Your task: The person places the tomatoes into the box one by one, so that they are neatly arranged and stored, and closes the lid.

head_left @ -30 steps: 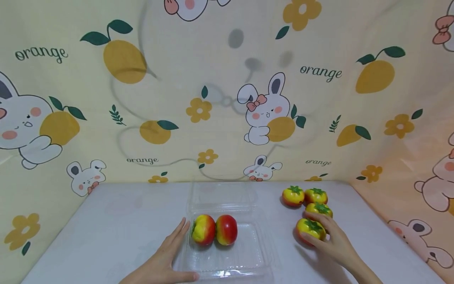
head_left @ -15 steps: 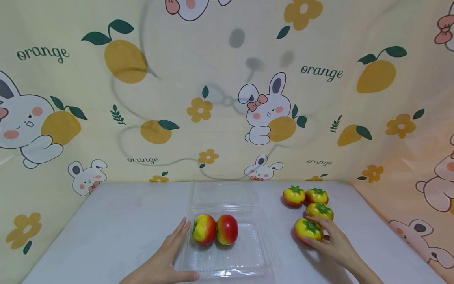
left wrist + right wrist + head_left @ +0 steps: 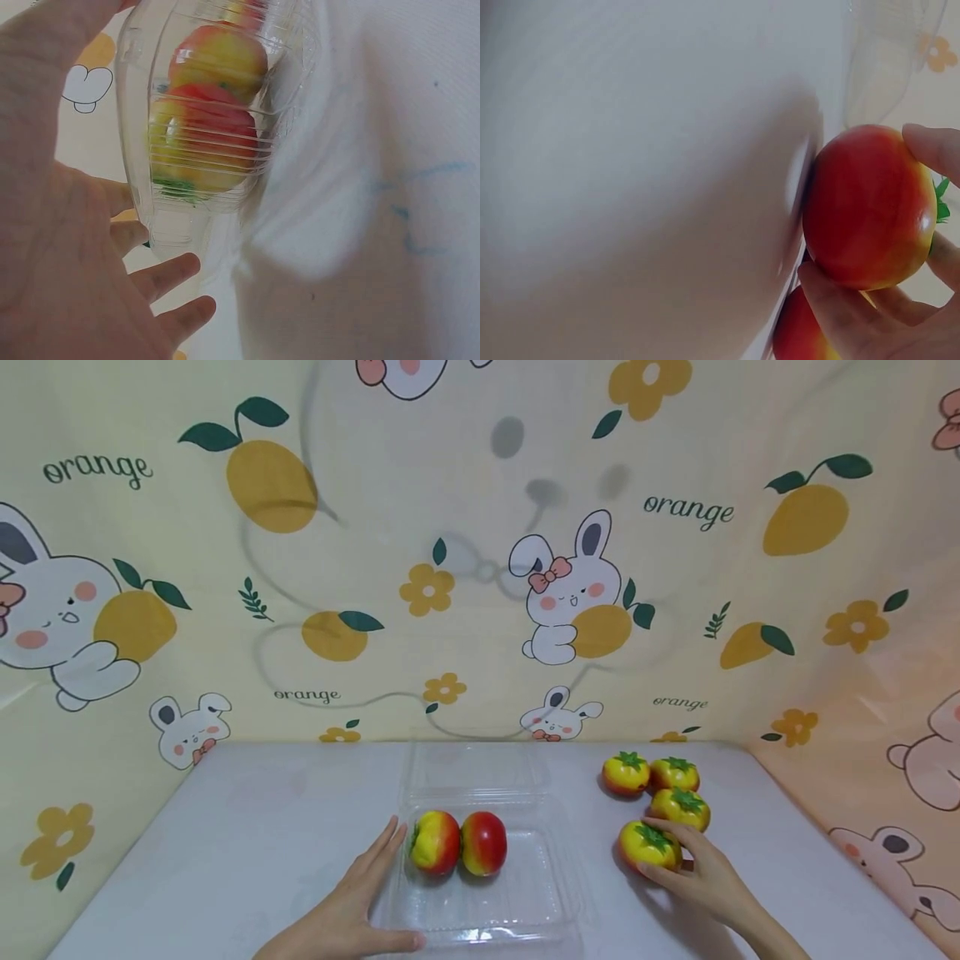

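My right hand holds a yellow-and-red persimmon with a green leafy cap, thumb on its near side and fingers round the far side. In the right wrist view this persimmon shows its red underside, low over or on the table; I cannot tell which. Spread fingers of my left hand lie along the left and front edges of a clear plastic clamshell box. Inside the box, two persimmons lie on their sides, next to each other at the left. The box's lid is folded back behind it.
Three more persimmons stand cap up in a cluster at the back right, just behind my right hand. A white-covered table carries everything. A printed cloth rises behind it and along the right side.
My right hand and its persimmon have shifted slightly left, away from the cluster. The left hand stays at the box. The head view has shifted a little.
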The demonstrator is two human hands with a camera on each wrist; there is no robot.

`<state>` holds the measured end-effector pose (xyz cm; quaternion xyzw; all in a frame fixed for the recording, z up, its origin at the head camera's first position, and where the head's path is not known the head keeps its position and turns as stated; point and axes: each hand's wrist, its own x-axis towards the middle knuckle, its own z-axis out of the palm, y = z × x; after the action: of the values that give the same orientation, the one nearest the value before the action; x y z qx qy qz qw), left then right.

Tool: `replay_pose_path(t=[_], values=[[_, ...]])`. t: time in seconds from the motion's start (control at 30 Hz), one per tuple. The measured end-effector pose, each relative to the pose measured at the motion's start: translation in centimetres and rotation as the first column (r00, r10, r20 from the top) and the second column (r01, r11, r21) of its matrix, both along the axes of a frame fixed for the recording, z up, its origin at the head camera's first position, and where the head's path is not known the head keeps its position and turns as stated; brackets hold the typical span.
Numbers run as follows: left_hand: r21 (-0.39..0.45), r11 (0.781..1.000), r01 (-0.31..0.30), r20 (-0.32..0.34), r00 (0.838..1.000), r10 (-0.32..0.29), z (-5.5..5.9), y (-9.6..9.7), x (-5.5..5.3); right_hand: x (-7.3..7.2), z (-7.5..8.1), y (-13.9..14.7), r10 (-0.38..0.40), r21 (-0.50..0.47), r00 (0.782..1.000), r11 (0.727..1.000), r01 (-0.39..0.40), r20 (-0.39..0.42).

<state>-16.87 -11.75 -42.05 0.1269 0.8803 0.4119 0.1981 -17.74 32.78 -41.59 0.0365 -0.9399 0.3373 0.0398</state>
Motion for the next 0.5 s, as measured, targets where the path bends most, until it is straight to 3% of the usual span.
replay_pose_path(t=[0.5], values=[[-0.006,1.000,-0.006,0.002,1.000,0.006,0.0,0.0,0.0,-0.8,0.4,-1.5,0.065,0.033,0.990,0.998,-0.061,-0.126]])
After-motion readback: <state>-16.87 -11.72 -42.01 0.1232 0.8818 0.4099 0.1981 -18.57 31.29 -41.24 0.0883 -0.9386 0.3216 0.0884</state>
